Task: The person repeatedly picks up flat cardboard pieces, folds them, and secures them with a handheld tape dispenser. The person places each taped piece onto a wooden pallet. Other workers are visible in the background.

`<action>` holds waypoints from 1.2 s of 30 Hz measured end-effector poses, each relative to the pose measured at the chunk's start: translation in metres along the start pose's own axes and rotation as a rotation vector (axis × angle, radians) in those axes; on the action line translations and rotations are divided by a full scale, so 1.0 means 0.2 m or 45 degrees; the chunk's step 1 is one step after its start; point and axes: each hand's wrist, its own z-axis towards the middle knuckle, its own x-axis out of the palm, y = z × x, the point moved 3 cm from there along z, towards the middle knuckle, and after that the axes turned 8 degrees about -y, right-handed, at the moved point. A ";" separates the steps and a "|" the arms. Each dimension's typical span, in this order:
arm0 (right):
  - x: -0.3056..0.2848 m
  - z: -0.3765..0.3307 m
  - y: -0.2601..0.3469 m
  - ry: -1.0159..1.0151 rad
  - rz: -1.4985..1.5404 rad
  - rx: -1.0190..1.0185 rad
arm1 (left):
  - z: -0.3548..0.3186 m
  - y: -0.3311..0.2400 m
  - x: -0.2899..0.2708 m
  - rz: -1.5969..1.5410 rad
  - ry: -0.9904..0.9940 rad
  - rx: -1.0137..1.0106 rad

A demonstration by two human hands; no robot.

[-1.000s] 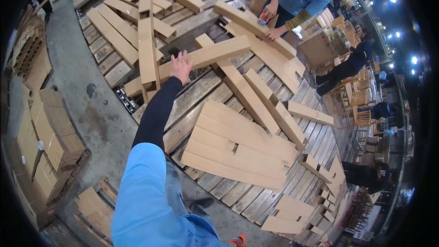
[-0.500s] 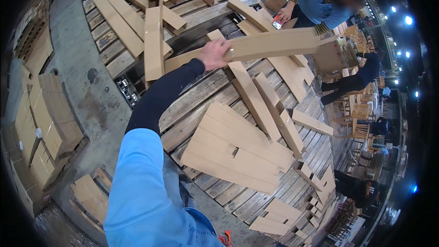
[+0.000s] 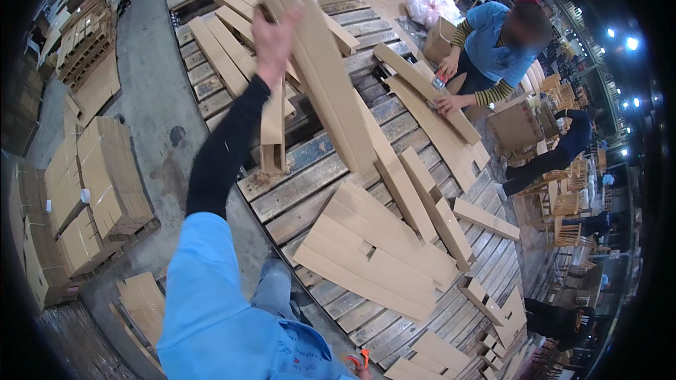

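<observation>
My left hand (image 3: 276, 39) grips the edge of a long, narrow cardboard box (image 3: 317, 63), held at a slant above the wooden slats (image 3: 282, 204). Its upper end passes out of view at the top. At the bottom edge, only a little of my right hand (image 3: 364, 374) shows, closed around an orange-red tool (image 3: 360, 359) whose kind I cannot make out. Flat scored cardboard sheets (image 3: 366, 253) lie fanned out in front of me. Beside them rest narrow folded cardboard boxes (image 3: 440, 214), some with open ends.
Across the slats, a co-worker (image 3: 496, 42) in a blue shirt holds a small red tool at another long box (image 3: 426, 91). Strapped cardboard stacks (image 3: 105, 183) stand on the concrete floor at left. Wooden chairs (image 3: 570, 204) and other people are farther right.
My left hand has moved up and left, swinging the long box from lying crosswise to a steep slant. The co-worker's hands have come down onto another box. The whole view has shifted.
</observation>
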 end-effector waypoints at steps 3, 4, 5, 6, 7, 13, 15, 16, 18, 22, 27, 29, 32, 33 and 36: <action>0.10 0.01 0.09 0.028 -0.003 -0.030 | 0.75 0.39 -0.25 0.442 0.006 -0.133; 0.12 0.02 0.12 0.042 -0.008 -0.042 | 0.92 0.51 -0.41 0.556 -0.024 -0.220; 0.14 0.02 0.13 0.039 -0.018 -0.045 | 0.95 0.68 -0.54 0.557 -0.211 -0.223; 0.17 0.04 0.16 0.058 -0.031 -0.054 | 1.00 0.87 -0.73 0.788 -0.359 -0.188; 0.27 0.09 0.21 0.169 -0.054 -0.086 | 1.11 1.01 -1.10 1.047 -0.053 -0.206; 0.31 0.00 0.28 0.042 -0.039 -0.050 | -0.72 1.39 -1.25 1.248 0.630 -1.031; 0.36 0.00 0.31 0.067 -0.068 -0.055 | -0.99 1.38 -1.27 0.714 0.210 -1.690; 0.34 -0.01 0.28 0.025 -0.068 -0.047 | -1.06 1.30 -1.09 0.544 0.203 -1.669; 0.41 0.00 0.33 0.105 -0.132 -0.075 | -0.94 1.47 -1.18 0.395 0.249 -1.339; 0.34 -0.07 0.26 0.028 -0.126 -0.053 | -0.69 1.33 -0.60 0.105 -0.126 -1.253; 0.28 -0.04 0.23 0.086 -0.101 -0.082 | -0.65 1.45 -0.60 0.835 -0.018 -0.564; 0.14 -0.09 0.11 0.022 0.022 -0.052 | -1.02 1.30 -0.49 0.764 0.296 -0.633; 0.11 0.07 -0.03 0.215 0.257 -0.088 | -1.63 1.07 -0.76 0.861 0.749 -0.335; 0.12 0.15 -0.03 0.311 0.324 -0.099 | -1.82 1.00 -0.89 0.928 0.973 -0.302; 0.15 0.30 -0.06 0.024 0.625 0.177 | -2.30 0.71 -1.08 1.138 1.893 -0.031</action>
